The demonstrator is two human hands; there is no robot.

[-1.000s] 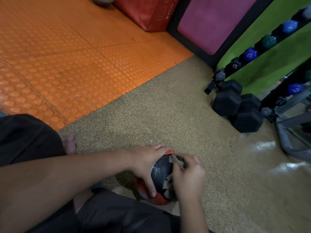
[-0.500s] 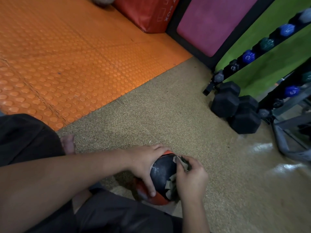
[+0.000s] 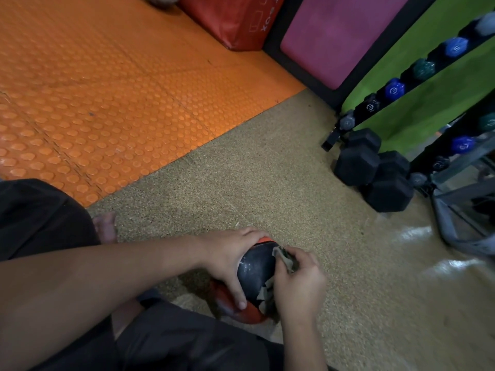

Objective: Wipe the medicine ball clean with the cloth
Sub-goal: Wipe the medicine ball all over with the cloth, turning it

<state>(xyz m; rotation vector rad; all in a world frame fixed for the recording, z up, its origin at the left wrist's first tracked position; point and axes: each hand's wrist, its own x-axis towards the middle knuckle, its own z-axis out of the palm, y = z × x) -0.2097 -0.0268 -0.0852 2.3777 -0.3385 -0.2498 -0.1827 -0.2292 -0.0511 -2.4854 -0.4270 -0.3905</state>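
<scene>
Head view, ball: we see the medicine ball, black with red-orange panels, low on the speckled floor just in front of the person's lap, between both hands.
Head view, left hand: the left hand wraps the ball's left side, fingers over the top and thumb down the near face; it holds the ball steady.
Head view, right hand: the right hand is curled on the cloth, a small bunched grey-green piece, and presses it to the ball's right flank.
Head view, cloth contact: cloth edges show at the top right and lower right of the ball; how much lies under the palm we cannot tell.
Head view, surroundings: black hex dumbbells and a dumbbell rack stand well apart to the right; an orange studded mat lies beyond.
Step, our judgement: mid-wipe on the right side.
Risk 1: the ball could roll out from under the one bracing hand if the wipe pushes sideways.
Risk 2: the small cloth may slip from the fingers, leaving bare skin rubbing.
Risk 3: the underside and left face, covered by the floor and the left hand, may go unwiped unless the ball is turned.
</scene>
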